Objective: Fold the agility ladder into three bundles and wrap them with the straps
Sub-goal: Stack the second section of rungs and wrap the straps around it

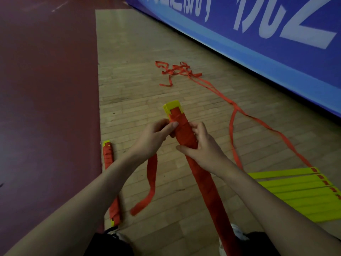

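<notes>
A long bundle (203,182) of yellow rungs wound in red strap rises from between my knees toward the floor ahead, its yellow end (172,107) bare. My left hand (156,137) pinches the strap at the bundle's upper part, and a loose red tail (152,183) hangs down from it. My right hand (201,143) grips the bundle just below. A wrapped bundle (108,163) lies on the floor at the left. Flat yellow rungs (295,191) lie at the right.
Loose red straps (238,111) run from the flat rungs across the wooden floor to a tangle (177,71) farther off. A blue banner (258,34) lines the right side. Dark red flooring (46,89) covers the left.
</notes>
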{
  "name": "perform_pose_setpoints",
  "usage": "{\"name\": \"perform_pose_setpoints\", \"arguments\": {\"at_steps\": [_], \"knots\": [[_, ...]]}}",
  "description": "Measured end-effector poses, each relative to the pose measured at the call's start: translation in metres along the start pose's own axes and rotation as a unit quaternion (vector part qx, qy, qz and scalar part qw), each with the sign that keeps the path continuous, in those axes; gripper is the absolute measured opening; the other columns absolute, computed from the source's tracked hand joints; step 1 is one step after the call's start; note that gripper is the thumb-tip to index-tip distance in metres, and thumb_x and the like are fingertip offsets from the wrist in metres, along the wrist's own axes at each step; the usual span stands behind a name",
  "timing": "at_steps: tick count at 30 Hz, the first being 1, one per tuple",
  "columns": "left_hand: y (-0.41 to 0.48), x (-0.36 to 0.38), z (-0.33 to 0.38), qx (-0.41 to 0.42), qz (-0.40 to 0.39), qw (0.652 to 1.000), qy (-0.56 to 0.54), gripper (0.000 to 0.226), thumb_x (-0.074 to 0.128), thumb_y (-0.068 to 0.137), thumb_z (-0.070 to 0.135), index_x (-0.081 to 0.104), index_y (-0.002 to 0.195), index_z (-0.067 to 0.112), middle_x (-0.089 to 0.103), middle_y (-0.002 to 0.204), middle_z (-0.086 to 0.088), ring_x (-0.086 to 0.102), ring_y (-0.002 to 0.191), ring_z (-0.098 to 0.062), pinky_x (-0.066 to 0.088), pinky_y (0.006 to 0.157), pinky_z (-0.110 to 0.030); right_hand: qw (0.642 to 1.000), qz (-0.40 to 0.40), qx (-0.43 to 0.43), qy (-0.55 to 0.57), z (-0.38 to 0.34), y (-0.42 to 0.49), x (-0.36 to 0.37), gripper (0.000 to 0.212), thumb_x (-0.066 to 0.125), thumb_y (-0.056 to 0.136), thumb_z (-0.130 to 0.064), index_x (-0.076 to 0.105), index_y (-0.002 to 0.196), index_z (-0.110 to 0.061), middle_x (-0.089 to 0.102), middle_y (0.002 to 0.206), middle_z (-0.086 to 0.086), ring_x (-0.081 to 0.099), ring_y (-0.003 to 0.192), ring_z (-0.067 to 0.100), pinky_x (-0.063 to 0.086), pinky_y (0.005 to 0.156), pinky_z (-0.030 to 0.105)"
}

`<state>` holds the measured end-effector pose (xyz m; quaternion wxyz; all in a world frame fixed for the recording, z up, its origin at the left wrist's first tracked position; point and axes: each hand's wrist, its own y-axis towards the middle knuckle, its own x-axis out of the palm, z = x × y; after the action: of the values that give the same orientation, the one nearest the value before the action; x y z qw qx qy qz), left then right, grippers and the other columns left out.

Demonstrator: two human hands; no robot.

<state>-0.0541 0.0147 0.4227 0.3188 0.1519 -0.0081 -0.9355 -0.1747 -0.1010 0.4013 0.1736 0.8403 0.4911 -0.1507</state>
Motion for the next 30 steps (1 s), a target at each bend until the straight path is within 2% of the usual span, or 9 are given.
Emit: {"name": "perform_pose_setpoints", "arguments": {"at_steps": [5,8,10,12,14,17,20,25,30], "knots": [[-0.005,0.009,0.007,0.033,0.089,0.992,-0.081,0.024,0.051,0.098,0.018,0.055,0.074,0.017,0.049,0.067,0.008,0.043,0.053,0.004,0.034,0.054,-0.010,0.996,0.052,-0.070,-0.011,-0.006,0.002,0.004,0.059,0.076,0.080,-0.014,0.039,0.124,-0.026,0.056,0.108,-0.020,0.059,0.096,-0.007,0.045,0.077,0.005],[-0.005,0.007,0.012,0.039,0.116,0.986,-0.113,0.022,0.052,0.098,0.018,0.056,0.076,0.018,0.048,0.066,0.008,0.041,0.054,0.001,0.033,0.053,-0.012,1.000,0.024,-0.015,0.001,-0.003,0.005,0.000,0.061,0.079,0.076,-0.030,0.044,0.126,-0.026,0.065,0.105,-0.013,0.065,0.091,-0.001,0.050,0.078,0.014],[-0.005,0.001,0.015,0.049,0.135,0.982,-0.125,0.021,0.052,0.098,0.018,0.057,0.077,0.018,0.048,0.066,0.008,0.037,0.054,-0.002,0.031,0.052,-0.015,0.997,-0.051,0.040,0.034,0.003,0.005,-0.007,0.039,0.078,0.076,-0.036,0.057,0.107,-0.029,0.069,0.092,-0.013,0.067,0.086,0.003,0.050,0.076,0.021],[-0.004,-0.006,0.017,0.056,0.144,0.977,-0.145,0.020,0.051,0.098,0.016,0.055,0.079,0.015,0.046,0.066,0.006,0.034,0.052,-0.003,0.026,0.050,-0.017,0.987,-0.117,0.068,0.083,0.007,0.003,-0.010,0.015,0.072,0.084,-0.029,0.061,0.092,-0.026,0.069,0.078,-0.007,0.068,0.077,0.011,0.051,0.072,0.026],[-0.003,-0.011,0.017,0.049,0.122,0.978,-0.160,0.019,0.048,0.099,0.015,0.054,0.081,0.012,0.047,0.063,0.009,0.031,0.050,-0.003,0.023,0.049,-0.019,0.984,-0.114,0.073,0.117,0.009,0.001,-0.010,0.008,0.068,0.088,-0.022,0.060,0.089,-0.023,0.067,0.069,0.001,0.066,0.066,0.019,0.054,0.066,0.031],[-0.002,-0.015,0.014,0.030,0.089,0.986,-0.136,0.023,0.046,0.100,0.017,0.053,0.080,0.010,0.048,0.050,0.013,0.031,0.046,-0.001,0.023,0.049,-0.019,0.990,-0.086,0.054,0.099,0.010,0.003,-0.017,0.009,0.068,0.088,-0.019,0.060,0.086,-0.023,0.063,0.063,0.002,0.062,0.056,0.021,0.053,0.057,0.033],[-0.001,-0.015,0.008,0.010,0.086,0.988,-0.129,0.029,0.050,0.099,0.022,0.054,0.073,0.010,0.042,0.046,0.012,0.030,0.045,-0.002,0.022,0.047,-0.020,0.989,-0.099,0.058,0.091,0.009,0.005,-0.031,0.008,0.067,0.088,-0.016,0.060,0.086,-0.021,0.060,0.062,0.005,0.058,0.055,0.017,0.050,0.053,0.028],[0.001,-0.003,-0.012,-0.033,0.144,0.983,-0.107,0.032,0.058,0.095,0.026,0.061,0.071,0.005,0.051,0.051,0.005,0.033,0.039,-0.003,0.024,0.039,-0.016,0.984,-0.141,0.091,0.056,0.016,0.004,-0.035,0.008,0.061,0.093,-0.015,0.057,0.095,-0.022,0.062,0.069,0.007,0.063,0.055,0.018,0.050,0.052,0.030],[0.000,0.009,-0.028,-0.077,0.145,0.981,-0.103,0.027,0.054,0.098,0.022,0.065,0.077,0.009,0.064,0.061,0.000,0.047,0.042,-0.004,0.034,0.043,-0.014,0.985,-0.141,0.104,-0.004,0.026,0.007,-0.036,0.012,0.059,0.094,-0.021,0.056,0.100,-0.031,0.065,0.066,0.000,0.055,0.051,0.015,0.046,0.047,0.027]]}}
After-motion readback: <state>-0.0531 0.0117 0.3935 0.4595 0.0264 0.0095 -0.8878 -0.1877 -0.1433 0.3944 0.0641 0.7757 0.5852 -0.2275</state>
